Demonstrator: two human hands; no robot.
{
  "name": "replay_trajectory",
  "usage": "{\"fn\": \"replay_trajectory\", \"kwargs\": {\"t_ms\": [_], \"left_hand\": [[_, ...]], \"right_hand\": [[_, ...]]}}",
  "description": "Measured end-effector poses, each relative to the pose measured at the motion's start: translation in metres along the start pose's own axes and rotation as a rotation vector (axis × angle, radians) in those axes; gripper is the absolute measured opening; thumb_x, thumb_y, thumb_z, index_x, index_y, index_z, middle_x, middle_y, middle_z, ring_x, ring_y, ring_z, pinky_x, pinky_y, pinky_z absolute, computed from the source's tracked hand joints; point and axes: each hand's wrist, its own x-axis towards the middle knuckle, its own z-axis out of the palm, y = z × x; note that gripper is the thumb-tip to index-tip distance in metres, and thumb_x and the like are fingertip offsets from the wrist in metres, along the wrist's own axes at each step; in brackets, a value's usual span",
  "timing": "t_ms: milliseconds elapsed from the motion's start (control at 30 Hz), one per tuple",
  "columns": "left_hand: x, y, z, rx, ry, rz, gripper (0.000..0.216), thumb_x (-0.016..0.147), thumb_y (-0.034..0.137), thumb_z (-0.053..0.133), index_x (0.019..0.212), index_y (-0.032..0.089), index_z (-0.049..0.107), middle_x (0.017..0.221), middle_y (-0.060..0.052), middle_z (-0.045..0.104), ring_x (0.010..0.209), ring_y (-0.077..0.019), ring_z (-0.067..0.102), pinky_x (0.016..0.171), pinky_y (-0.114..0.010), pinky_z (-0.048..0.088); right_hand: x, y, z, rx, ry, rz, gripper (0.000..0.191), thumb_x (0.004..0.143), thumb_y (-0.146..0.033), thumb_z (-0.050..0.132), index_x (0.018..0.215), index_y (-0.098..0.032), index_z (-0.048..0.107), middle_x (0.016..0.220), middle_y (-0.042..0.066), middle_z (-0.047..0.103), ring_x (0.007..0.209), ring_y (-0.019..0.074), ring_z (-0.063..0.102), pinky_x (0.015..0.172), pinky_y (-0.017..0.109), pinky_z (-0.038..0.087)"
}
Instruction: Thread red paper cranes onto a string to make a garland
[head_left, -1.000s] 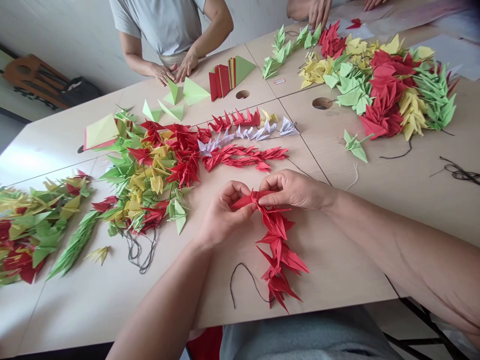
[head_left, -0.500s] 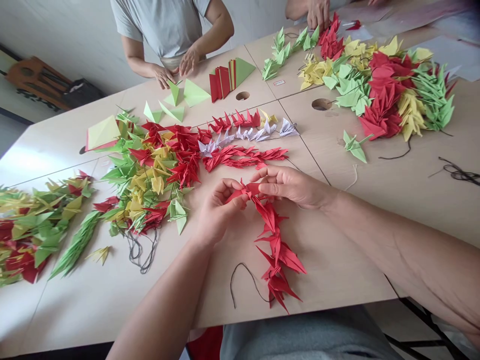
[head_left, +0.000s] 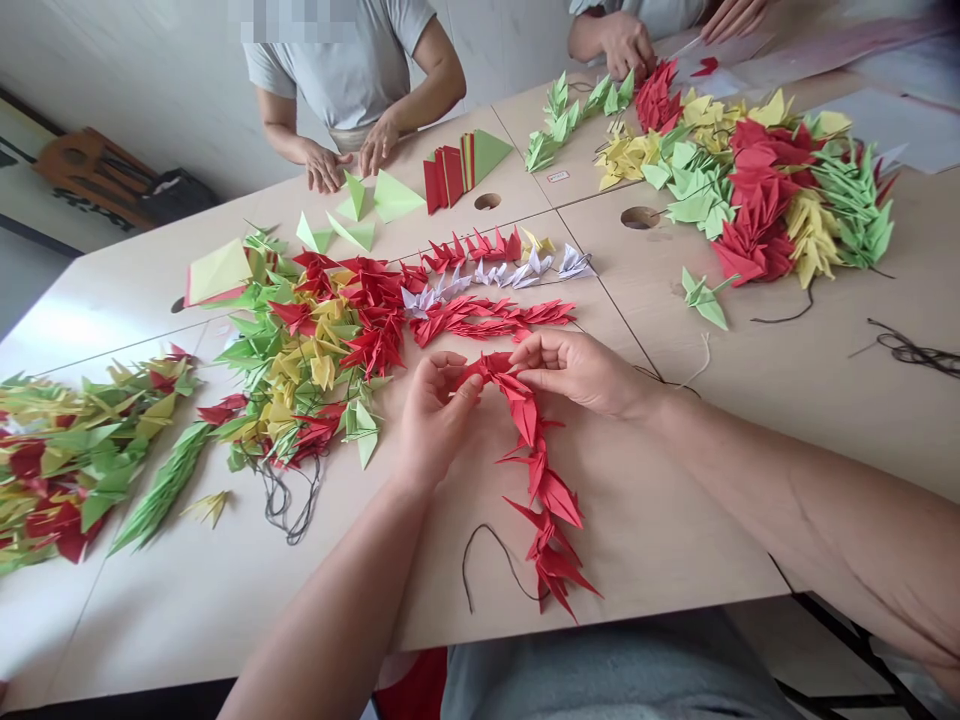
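Observation:
Near the table's front, my left hand (head_left: 436,410) pinches one side of a red paper crane (head_left: 491,368) between thumb and fingers. On its other side, the fingertips of my right hand (head_left: 574,372) are closed at the crane's edge. From it a strand of red paper cranes (head_left: 549,490) trails down the table toward me. A black cord (head_left: 487,530) curls out of the strand's lower end. More cord shows beside my right wrist. Just beyond my hands lies a bundle of folded red cranes (head_left: 487,318).
Left of my hands is a heap of green, yellow and red cranes (head_left: 322,345), with another pile (head_left: 82,450) farther left. Strung cranes (head_left: 765,190) cover the far right. Across the table a person's hands (head_left: 352,160) rest near green paper (head_left: 396,196); another person's hand (head_left: 628,45) is beyond.
My left hand has opened out a little, shifting left at the crane. The strand's upper part has swung slightly left. A black cord now shows by my right wrist.

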Motion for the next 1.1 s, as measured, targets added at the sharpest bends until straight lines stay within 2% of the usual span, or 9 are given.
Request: {"fn": "replay_trajectory", "kwargs": {"t_ms": [67,133,233,400,567,767,933,1100], "left_hand": [[-0.001,0.002,0.000,0.161,0.066,0.120,0.019,0.080,0.030,0.070,0.091,0.021,0.057,0.094,-0.002,0.062,0.086,-0.0146,0.060,0.073,-0.026,0.048],[-0.003,0.007,0.000,0.331,0.080,0.225,0.013,0.082,0.031,0.067,0.083,0.021,0.059,0.090,-0.002,0.062,0.089,-0.0162,0.057,0.078,-0.029,0.046],[-0.009,0.016,0.002,0.478,-0.016,0.245,0.019,0.083,0.036,0.066,0.074,0.020,0.059,0.077,-0.001,0.062,0.081,-0.0164,0.055,0.077,-0.030,0.043],[-0.014,0.021,0.007,0.363,-0.177,0.082,0.021,0.079,0.036,0.072,0.079,0.019,0.058,0.079,0.000,0.061,0.073,-0.0138,0.054,0.066,-0.026,0.043],[-0.009,0.011,0.001,0.058,-0.265,-0.077,0.024,0.079,0.033,0.074,0.089,0.020,0.058,0.087,0.000,0.060,0.073,-0.0110,0.055,0.067,-0.023,0.044],[0.000,0.002,-0.007,-0.170,-0.315,-0.100,0.024,0.075,0.026,0.080,0.092,0.021,0.063,0.088,0.001,0.063,0.079,-0.0096,0.057,0.072,-0.020,0.046],[0.001,0.001,-0.008,-0.183,-0.299,-0.127,0.021,0.076,0.022,0.078,0.093,0.021,0.066,0.089,0.000,0.066,0.080,-0.0105,0.060,0.073,-0.021,0.048],[-0.003,0.006,-0.004,0.024,-0.195,-0.065,0.016,0.076,0.025,0.075,0.088,0.020,0.066,0.085,-0.003,0.069,0.076,-0.0141,0.063,0.069,-0.024,0.048]], "right_hand": [[0.001,0.000,0.001,-0.052,0.048,-0.024,0.017,0.077,-0.028,0.072,0.088,-0.019,0.063,0.084,0.002,0.069,0.080,0.0154,0.067,0.077,0.032,0.056],[0.000,0.001,0.002,-0.087,0.085,-0.046,0.018,0.077,-0.030,0.072,0.086,-0.018,0.063,0.082,0.002,0.068,0.077,0.0152,0.066,0.074,0.032,0.055],[-0.001,0.001,0.004,-0.125,0.095,-0.063,0.017,0.077,-0.031,0.071,0.084,-0.018,0.063,0.082,0.003,0.068,0.077,0.0162,0.065,0.073,0.032,0.055],[-0.004,-0.001,0.007,-0.125,0.081,-0.052,0.016,0.076,-0.030,0.073,0.083,-0.019,0.063,0.082,0.002,0.069,0.077,0.0164,0.065,0.072,0.032,0.055],[-0.002,0.000,0.004,-0.024,0.064,-0.001,0.016,0.075,-0.028,0.075,0.082,-0.018,0.065,0.080,0.001,0.069,0.074,0.0145,0.065,0.068,0.029,0.054],[-0.001,-0.001,0.000,0.114,0.057,0.064,0.015,0.075,-0.027,0.075,0.082,-0.017,0.067,0.078,0.000,0.069,0.071,0.0121,0.064,0.065,0.026,0.052],[-0.002,-0.004,-0.001,0.158,0.029,0.085,0.015,0.074,-0.027,0.077,0.082,-0.017,0.068,0.075,-0.001,0.068,0.065,0.0092,0.058,0.061,0.024,0.049],[-0.002,-0.006,-0.001,0.111,-0.043,0.083,0.013,0.074,-0.026,0.076,0.081,-0.017,0.069,0.073,-0.001,0.066,0.064,0.0101,0.056,0.058,0.025,0.046]]}}
